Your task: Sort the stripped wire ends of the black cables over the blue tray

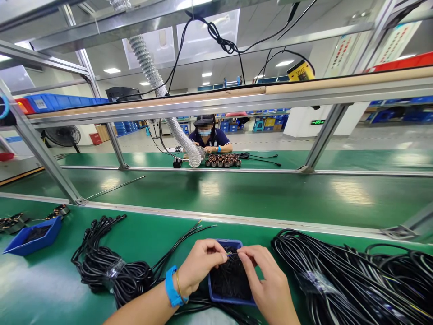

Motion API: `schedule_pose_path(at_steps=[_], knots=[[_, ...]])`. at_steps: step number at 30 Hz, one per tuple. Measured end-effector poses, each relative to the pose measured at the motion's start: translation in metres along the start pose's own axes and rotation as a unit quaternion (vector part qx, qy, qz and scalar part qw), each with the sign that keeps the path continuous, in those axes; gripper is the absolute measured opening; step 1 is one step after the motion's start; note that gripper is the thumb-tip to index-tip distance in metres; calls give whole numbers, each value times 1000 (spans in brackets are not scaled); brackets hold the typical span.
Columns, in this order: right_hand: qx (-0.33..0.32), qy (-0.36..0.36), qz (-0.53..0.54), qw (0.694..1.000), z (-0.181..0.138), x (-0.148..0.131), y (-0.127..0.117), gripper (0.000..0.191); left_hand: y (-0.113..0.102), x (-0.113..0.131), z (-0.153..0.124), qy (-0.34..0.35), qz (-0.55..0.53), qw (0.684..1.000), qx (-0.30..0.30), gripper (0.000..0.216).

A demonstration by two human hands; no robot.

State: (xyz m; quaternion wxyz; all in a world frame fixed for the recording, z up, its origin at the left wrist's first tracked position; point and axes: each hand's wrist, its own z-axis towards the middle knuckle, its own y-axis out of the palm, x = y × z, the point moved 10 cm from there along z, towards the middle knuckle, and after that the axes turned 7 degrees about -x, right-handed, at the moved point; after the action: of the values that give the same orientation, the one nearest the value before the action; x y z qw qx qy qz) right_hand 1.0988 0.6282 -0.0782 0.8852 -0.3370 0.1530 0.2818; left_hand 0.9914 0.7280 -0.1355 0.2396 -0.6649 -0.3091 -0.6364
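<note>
Over a blue bin (212, 293) full of short black tube-like pieces (230, 277), both my hands meet with fingertips pinched. My left hand (199, 266), with a blue wristband (173, 286), is closed on thin wire ends (230, 254) with a bit of yellow and blue showing. Just to the right, my right hand (265, 275) pinches thumb to forefinger at the same spot; what lies between those fingertips is too small to make out. A bundle of black cables (128, 271) lies left of my left arm, with stripped ends pointing away from me.
A large bundle of black cables (348, 275) lies at right. Another blue bin (35, 234) and copper-wound parts (13, 222) sit at far left. An aluminium frame (216, 110) spans above the green bench. Across it, a person (209, 135) works behind a silver duct hose (176, 131).
</note>
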Motion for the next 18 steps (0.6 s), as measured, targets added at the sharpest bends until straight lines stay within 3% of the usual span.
schedule_pose_path(at_steps=[18], knots=[[-41, -46, -6, 998, 0, -7, 8, 14, -1, -3, 1, 28, -6, 1000, -9, 24]])
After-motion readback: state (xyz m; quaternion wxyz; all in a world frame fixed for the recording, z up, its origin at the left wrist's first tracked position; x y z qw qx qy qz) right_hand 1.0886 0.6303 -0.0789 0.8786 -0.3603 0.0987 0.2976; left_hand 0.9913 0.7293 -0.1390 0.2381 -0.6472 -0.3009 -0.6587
